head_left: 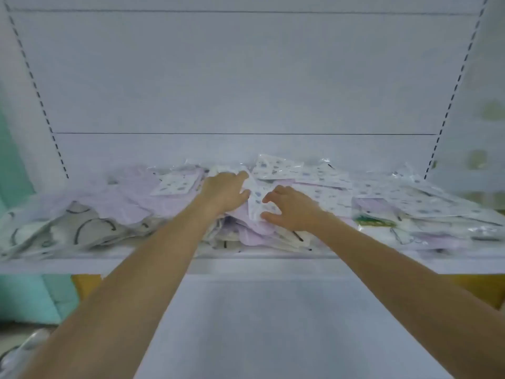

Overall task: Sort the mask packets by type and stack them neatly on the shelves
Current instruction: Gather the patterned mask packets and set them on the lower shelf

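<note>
On the shelf (246, 265) a loose heap runs across: grey packets (82, 228) at the far left, then lilac packets (131, 203). The left hand (224, 191) curls its fingers over the top corner of a spotted packet (257, 201) in the middle of the heap. The right hand (293, 212) pinches its lower edge between thumb and forefinger. A spotted pile (410, 201) lies further right. The packet looks light, thin and floppy, its clear film probably slick — neighbours may slide off with it. Holding two opposite edges should keep it flat — a one-corner hold would likely let it droop.
</note>
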The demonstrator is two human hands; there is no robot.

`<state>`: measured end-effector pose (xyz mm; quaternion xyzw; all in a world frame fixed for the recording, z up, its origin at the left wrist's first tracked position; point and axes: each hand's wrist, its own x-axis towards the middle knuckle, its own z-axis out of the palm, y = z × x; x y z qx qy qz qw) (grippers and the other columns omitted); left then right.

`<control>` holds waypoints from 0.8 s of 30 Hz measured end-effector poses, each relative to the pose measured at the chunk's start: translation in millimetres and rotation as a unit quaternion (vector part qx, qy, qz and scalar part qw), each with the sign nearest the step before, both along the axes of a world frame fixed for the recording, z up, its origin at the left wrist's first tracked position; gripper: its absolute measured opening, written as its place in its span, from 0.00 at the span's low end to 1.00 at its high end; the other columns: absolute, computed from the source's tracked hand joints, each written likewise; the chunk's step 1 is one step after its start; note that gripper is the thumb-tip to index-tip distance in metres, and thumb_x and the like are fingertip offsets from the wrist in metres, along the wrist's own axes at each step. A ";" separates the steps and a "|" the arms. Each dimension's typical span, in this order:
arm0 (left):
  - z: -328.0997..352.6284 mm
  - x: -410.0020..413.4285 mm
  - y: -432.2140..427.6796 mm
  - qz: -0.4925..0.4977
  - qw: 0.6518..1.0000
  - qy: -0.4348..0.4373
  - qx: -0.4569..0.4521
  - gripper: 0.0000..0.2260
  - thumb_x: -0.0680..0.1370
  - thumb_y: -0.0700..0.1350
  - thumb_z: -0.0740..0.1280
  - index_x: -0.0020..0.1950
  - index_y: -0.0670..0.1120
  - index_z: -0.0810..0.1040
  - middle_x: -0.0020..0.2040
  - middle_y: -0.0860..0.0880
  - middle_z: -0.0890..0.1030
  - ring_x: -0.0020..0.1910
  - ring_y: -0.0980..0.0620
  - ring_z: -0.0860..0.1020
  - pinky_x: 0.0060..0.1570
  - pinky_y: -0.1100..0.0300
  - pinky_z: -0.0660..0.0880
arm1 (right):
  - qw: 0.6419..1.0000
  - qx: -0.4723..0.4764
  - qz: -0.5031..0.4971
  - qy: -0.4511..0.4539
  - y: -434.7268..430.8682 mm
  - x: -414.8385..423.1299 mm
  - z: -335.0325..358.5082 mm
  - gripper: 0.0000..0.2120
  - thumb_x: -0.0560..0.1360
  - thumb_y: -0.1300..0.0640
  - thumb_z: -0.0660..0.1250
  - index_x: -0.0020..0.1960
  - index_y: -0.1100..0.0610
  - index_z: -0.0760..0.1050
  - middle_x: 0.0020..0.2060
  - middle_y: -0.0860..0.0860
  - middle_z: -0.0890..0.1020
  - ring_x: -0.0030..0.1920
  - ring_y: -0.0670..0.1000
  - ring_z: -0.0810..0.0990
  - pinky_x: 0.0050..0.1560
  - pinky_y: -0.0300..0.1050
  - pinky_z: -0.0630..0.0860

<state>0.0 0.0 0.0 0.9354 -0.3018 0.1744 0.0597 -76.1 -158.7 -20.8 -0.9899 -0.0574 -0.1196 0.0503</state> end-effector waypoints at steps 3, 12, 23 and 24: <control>-17.9 10.2 -19.2 0.028 0.999 0.033 0.033 0.23 0.78 0.59 0.59 0.69 0.49 0.66 0.61 0.46 0.77 0.59 0.44 0.74 0.48 0.54 0.69 | 1.000 -0.013 0.001 -0.002 -24.5 22.3 2.1 0.22 0.77 0.45 0.61 0.68 0.52 0.68 0.66 0.52 0.70 0.66 0.53 0.67 0.63 0.48 0.66; -30.7 22.1 -47.8 0.022 0.982 0.180 -0.055 0.35 0.71 0.58 0.71 0.73 0.48 0.60 0.62 0.46 0.75 0.59 0.46 0.74 0.50 0.57 0.69 | 0.996 -0.018 -0.029 0.085 -63.1 46.9 -7.7 0.28 0.75 0.39 0.61 0.71 0.48 0.64 0.68 0.52 0.66 0.69 0.54 0.62 0.68 0.51 0.61; -32.4 32.2 -51.7 -0.010 0.948 0.226 -0.226 0.31 0.73 0.40 0.71 0.73 0.45 0.61 0.70 0.40 0.59 0.66 0.46 0.66 0.46 0.71 0.62 | 0.980 0.195 0.029 0.025 -42.8 79.6 -2.2 0.28 0.73 0.57 0.69 0.71 0.52 0.65 0.66 0.51 0.71 0.64 0.50 0.71 0.55 0.37 0.66; -31.4 31.1 -51.5 -0.016 0.942 0.217 -0.255 0.30 0.73 0.38 0.69 0.73 0.45 0.61 0.70 0.40 0.58 0.67 0.47 0.65 0.46 0.72 0.61 | 0.973 0.228 0.036 -0.002 -42.2 82.7 -1.0 0.26 0.73 0.61 0.68 0.70 0.53 0.66 0.66 0.51 0.71 0.64 0.50 0.71 0.54 0.35 0.65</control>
